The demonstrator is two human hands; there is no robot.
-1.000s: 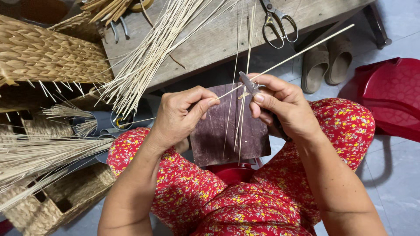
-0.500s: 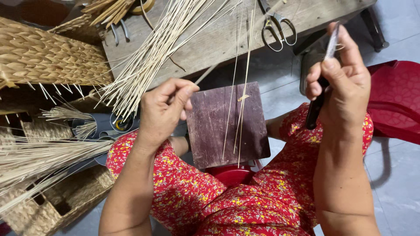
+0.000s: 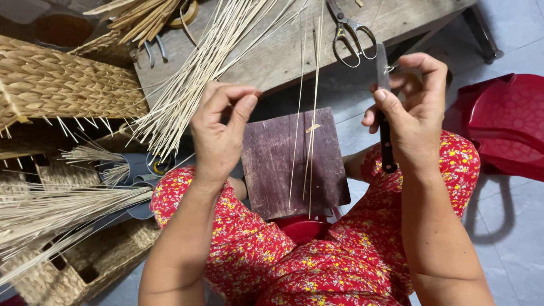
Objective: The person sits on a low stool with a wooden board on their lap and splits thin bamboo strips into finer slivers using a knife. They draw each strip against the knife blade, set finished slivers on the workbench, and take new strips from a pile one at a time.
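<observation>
Knife handle mostly hidden in fist

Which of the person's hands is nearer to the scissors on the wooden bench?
The right hand. It holds a knife just below and right of the scissors. The left hand is farther off, lower left of them, beside the bundle of pale reeds.

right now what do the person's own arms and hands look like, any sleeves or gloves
Both arms are bare to the elbow, with no sleeves, gloves, watch or bracelets showing. The left hand and right hand have short, plain nails. Below them is red clothing with a small yellow and white flower print.
</observation>
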